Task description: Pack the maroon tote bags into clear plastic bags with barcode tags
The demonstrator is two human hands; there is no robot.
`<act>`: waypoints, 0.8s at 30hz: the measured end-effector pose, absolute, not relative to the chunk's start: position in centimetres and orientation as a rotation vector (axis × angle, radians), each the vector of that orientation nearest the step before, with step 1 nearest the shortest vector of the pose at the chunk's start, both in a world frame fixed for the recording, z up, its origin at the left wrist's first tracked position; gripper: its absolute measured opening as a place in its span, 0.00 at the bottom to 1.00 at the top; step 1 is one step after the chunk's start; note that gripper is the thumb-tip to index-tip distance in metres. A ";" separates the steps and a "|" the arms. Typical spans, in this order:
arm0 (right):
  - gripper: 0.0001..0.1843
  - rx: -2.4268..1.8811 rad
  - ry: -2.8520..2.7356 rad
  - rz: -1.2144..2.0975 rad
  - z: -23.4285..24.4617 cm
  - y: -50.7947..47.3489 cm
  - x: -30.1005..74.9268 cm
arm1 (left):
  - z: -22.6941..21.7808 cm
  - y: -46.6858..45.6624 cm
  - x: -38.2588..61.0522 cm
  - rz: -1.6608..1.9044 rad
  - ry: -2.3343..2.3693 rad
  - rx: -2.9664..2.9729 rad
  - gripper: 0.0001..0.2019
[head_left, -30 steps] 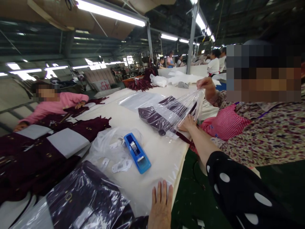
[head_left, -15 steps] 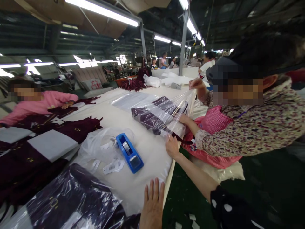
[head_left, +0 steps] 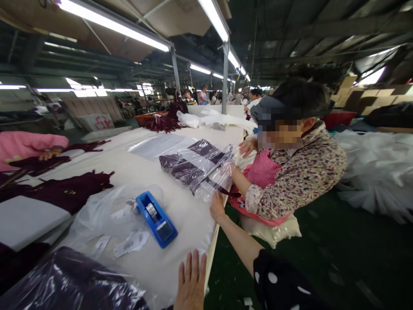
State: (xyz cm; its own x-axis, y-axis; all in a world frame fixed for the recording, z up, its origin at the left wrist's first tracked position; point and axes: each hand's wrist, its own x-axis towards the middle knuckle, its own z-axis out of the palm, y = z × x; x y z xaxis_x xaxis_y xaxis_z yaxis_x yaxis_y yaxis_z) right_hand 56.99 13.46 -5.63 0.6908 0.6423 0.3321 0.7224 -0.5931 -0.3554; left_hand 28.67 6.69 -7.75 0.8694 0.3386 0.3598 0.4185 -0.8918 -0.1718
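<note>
My left hand (head_left: 191, 277) lies flat near the table's front edge, fingers stretched out, holding nothing. At the table's right edge my right hand (head_left: 217, 206) has its fingers closed on the near end of a clear plastic bag (head_left: 206, 189). Inside the bag is a dark maroon handbag (head_left: 180, 168) with a white sheet across it, and a dark strap (head_left: 226, 189) sticks out at the open end. A co-worker's hand (head_left: 228, 168) is at the same plastic, and their other hand (head_left: 248, 147) is beside it. A blue tape dispenser (head_left: 156, 219) stands left of my hands.
Printed tags (head_left: 130, 244) and crumpled plastic (head_left: 93, 215) lie by the dispenser. Another wrapped handbag (head_left: 74, 280) is at the near left. Maroon bags (head_left: 80, 187) are stacked at left, by a person in a pink sleeve (head_left: 32, 144). The co-worker (head_left: 290, 172) leans in from the right.
The co-worker's raised hand has come down and let go of the stretched plastic, which now lies lower over the handbag. My view has turned right; my left hand stays flat on the table.
</note>
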 end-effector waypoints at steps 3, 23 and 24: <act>0.31 -2.445 -1.037 -0.186 -5.8 13.0 56.6 | -7.3 6.3 28.7 -0.484 -0.616 -2.779 0.38; 0.23 -2.482 -1.041 -0.202 -5.6 9.8 51.2 | -5.9 5.8 28.6 -0.432 -0.634 -2.830 0.39; 0.23 -2.484 -1.042 -0.203 -5.5 9.8 51.2 | -5.9 5.7 28.6 -0.432 -0.635 -2.834 0.40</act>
